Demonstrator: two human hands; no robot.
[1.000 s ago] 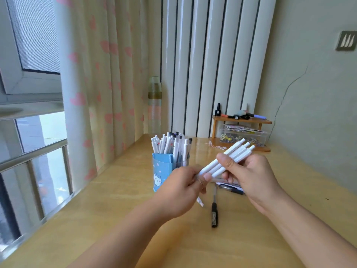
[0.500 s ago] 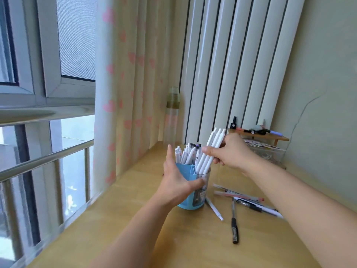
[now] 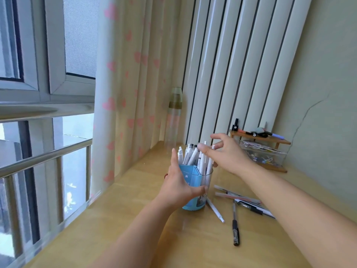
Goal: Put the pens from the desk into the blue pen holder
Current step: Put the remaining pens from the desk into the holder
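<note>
The blue pen holder [image 3: 190,172] stands on the wooden desk [image 3: 135,219], packed with several white pens [image 3: 193,156] standing upright. My left hand [image 3: 178,185] wraps around the holder's left and front side. My right hand [image 3: 227,152] hovers just right of the pen tops with fingers spread, holding nothing. On the desk right of the holder lie a white pen [image 3: 215,210], a black pen [image 3: 235,224] and a small pile of other pens [image 3: 245,201].
A clear bottle with a green cap [image 3: 173,117] stands at the back by the curtain. A small wooden shelf [image 3: 259,137] with a clear plastic box [image 3: 262,154] sits at the back right against the wall. A window with a railing runs along the left.
My right hand lowered the bundle of white pens into the holder and let go, its fingers now spread. My left hand went from the bundle to gripping the holder. The camera tilted and moved closer.
</note>
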